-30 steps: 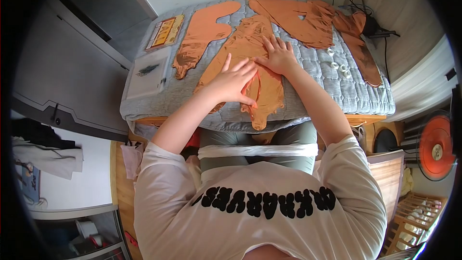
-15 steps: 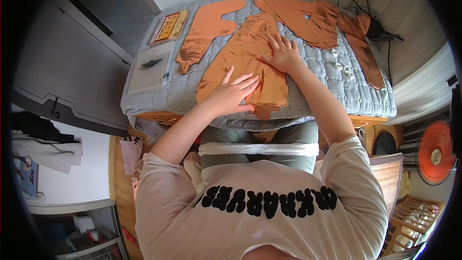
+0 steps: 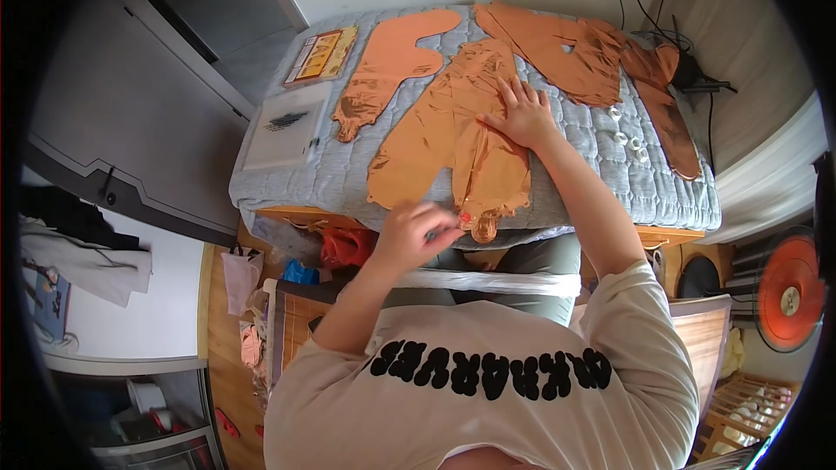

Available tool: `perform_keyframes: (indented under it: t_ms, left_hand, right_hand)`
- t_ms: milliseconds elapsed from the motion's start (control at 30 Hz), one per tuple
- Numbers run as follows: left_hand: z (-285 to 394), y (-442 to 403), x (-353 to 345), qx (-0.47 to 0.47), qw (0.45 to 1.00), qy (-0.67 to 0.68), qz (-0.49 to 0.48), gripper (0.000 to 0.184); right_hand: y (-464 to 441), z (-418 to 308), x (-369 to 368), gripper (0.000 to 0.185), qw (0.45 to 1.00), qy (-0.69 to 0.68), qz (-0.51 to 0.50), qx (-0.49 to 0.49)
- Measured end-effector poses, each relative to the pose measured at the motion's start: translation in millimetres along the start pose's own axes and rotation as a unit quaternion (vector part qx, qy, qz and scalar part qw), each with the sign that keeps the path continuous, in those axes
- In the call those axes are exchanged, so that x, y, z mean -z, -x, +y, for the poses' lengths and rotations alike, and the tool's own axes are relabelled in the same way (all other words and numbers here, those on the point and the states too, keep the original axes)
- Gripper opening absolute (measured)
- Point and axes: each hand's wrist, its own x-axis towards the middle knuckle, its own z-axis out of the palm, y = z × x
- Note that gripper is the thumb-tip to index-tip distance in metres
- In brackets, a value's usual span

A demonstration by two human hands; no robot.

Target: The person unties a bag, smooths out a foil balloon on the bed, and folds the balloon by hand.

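A flat, uninflated copper-orange foil balloon [image 3: 427, 135], shaped like a letter A, lies on the quilted bed in front of me. My right hand [image 3: 527, 115] rests palm down on its right side, fingers spread. At the near edge, my left hand [image 3: 416, 235] is curled, slightly blurred, with thumb and fingertips pinched at the balloon's lower corner beside its tab. To the left lies an F-shaped foil balloon [image 3: 396, 57], also flat. Further foil balloons [image 3: 566, 57] lie at the back right, one long piece [image 3: 666, 122] reaching down the right side.
On the bed's left are a printed packet [image 3: 320, 57] and a clear plastic bag [image 3: 286, 126] holding dark thin items. White ribbon rolls [image 3: 631, 144] lie right of the balloon. Black cables [image 3: 688, 65] hang at the right wall, and a round orange heater or fan [image 3: 790, 300] stands right.
My left hand has lifted from lying flat on the balloon and moved toward me to its near edge, curling its fingers. My right hand stays on the balloon. The view has shifted slightly.
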Motion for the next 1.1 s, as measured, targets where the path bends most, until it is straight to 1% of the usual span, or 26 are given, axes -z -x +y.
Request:
perform_keyframes:
  t_ms: [33, 67, 100, 133, 167, 233, 267, 333, 367, 400, 467, 500, 567, 600, 633, 667, 733, 800, 833, 900, 933, 967, 1000, 1033, 1067, 1100]
  left_hand:
    - [-8.0, 16.4, -3.0, 0.072, 0.996, 0.049, -0.031, 0.036]
    - [-16.9, 25.5, -6.5, 0.072, 0.996, 0.049, -0.030, 0.036]
    - [-26.2, 32.9, -10.2, 0.242, 0.953, 0.178, -0.037, 0.045]
    - [-33.9, 37.6, -10.9, 0.401, 0.865, 0.299, -0.043, 0.056]
    - [-43.0, 41.7, -9.7, 0.402, 0.865, 0.299, -0.041, 0.056]
    - [-55.5, 41.6, -0.5, 0.436, 0.826, 0.351, 0.066, 0.069]
    - [-60.9, 40.9, 3.5, 0.434, 0.827, 0.351, 0.067, 0.069]
    - [-64.4, 35.9, 13.6, 0.469, 0.789, 0.365, 0.156, 0.060]
    - [-65.1, 33.3, 17.5, 0.457, 0.793, 0.373, 0.154, 0.045]
    - [-63.2, 29.0, 20.5, 0.455, 0.794, 0.372, 0.154, 0.045]
    - [-57.6, 17.3, 24.1, 0.377, 0.850, 0.319, 0.185, 0.026]
    - [-56.8, 10.8, 23.4, 0.375, 0.851, 0.319, 0.184, 0.026]
    - [-54.3, -5.2, 19.5, 0.190, 0.859, 0.398, 0.261, 0.012]
    - [-47.2, -15.6, 21.4, 0.188, 0.859, 0.399, 0.260, 0.012]
    - [-34.7, -28.0, 26.9, 0.090, 0.925, 0.275, 0.247, 0.011]
    - [-24.2, -40.0, 29.4, -0.011, 0.964, 0.143, 0.226, 0.011]
    - [-10.0, -62.3, 21.4, -0.013, 0.968, 0.223, 0.113, 0.014]
    - [0.8, -87.6, 15.3, -0.035, 0.972, 0.231, 0.002, 0.010]
    - [1.6, -98.2, 12.2, -0.036, 0.972, 0.231, 0.002, 0.010]
    - [2.6, -116.0, 8.3, -0.026, 0.969, 0.160, -0.188, 0.012]
    - [-4.3, -121.3, 0.7, -0.028, 0.969, 0.159, -0.189, 0.012]
    - [-16.8, -124.1, -11.5, -0.017, 0.935, 0.270, -0.229, 0.015]
    - [-18.4, -127.7, -13.8, -0.004, 0.886, 0.378, -0.267, 0.018]
    - [-21.3, -129.4, -13.8, 0.031, 0.867, 0.411, -0.279, 0.025]
    - [-25.5, -131.6, -12.0, 0.030, 0.867, 0.410, -0.280, 0.025]
    - [-23.6, -136.0, -3.0, 0.090, 0.843, 0.481, -0.223, 0.024]
  right_hand:
    - [0.1, -0.1, -0.4, 0.105, 1.000, -0.001, 0.000, 0.000]
    - [0.3, 0.0, -0.7, 0.105, 1.000, -0.001, 0.000, 0.000]
    - [0.3, 0.2, -0.4, 0.105, 1.000, 0.000, 0.000, 0.001]
    - [0.4, 0.3, -0.2, 0.105, 1.000, -0.002, 0.001, 0.002]
    - [0.5, -0.1, 0.0, 0.105, 1.000, -0.004, 0.002, 0.005]
    - [-0.6, 0.3, -1.0, 0.107, 1.000, -0.002, -0.003, 0.006]
    - [-0.9, 1.0, -1.4, 0.110, 1.000, 0.000, -0.009, 0.004]
    - [0.1, 1.4, -1.8, 0.107, 1.000, -0.004, 0.002, 0.007]
    - [0.7, 1.1, -2.4, 0.104, 1.000, -0.007, 0.012, 0.010]
    - [1.0, 0.7, -2.6, 0.104, 1.000, -0.008, 0.014, 0.009]
    - [0.8, 1.0, -2.3, 0.104, 1.000, -0.011, 0.013, 0.008]
    - [1.4, 0.8, -1.4, 0.104, 1.000, -0.011, 0.015, 0.006]
    - [1.9, 0.6, 0.6, 0.103, 1.000, -0.010, 0.008, 0.006]
    - [1.3, 1.1, 0.7, 0.103, 1.000, -0.009, 0.009, 0.005]
    - [0.6, 1.4, -0.1, 0.106, 1.000, -0.010, 0.000, 0.006]
    - [-0.2, 2.1, -0.6, 0.110, 1.000, -0.011, -0.009, 0.006]
    - [1.6, 2.6, 2.3, 0.105, 1.000, -0.016, -0.015, 0.009]
    - [-0.6, 5.5, -1.8, 0.100, 1.000, -0.021, -0.021, 0.011]
    - [-4.1, 9.9, -11.5, 0.096, 1.000, -0.018, -0.009, 0.021]
    - [-6.4, 12.4, -14.0, 0.092, 0.999, -0.015, 0.004, 0.030]
    - [-2.9, 7.3, -4.5, 0.090, 1.000, -0.014, -0.020, 0.017]
    - [0.8, 2.2, 5.1, 0.089, 0.999, -0.014, -0.044, 0.003]
    - [0.8, 2.3, 5.1, 0.089, 0.999, -0.015, -0.043, 0.001]
    - [0.8, 2.6, 5.2, 0.090, 0.999, -0.011, -0.047, 0.004]
    - [0.7, 3.1, 5.3, 0.091, 0.999, -0.007, -0.050, 0.006]
    - [0.6, 3.5, 5.2, 0.091, 0.999, -0.007, -0.049, 0.005]
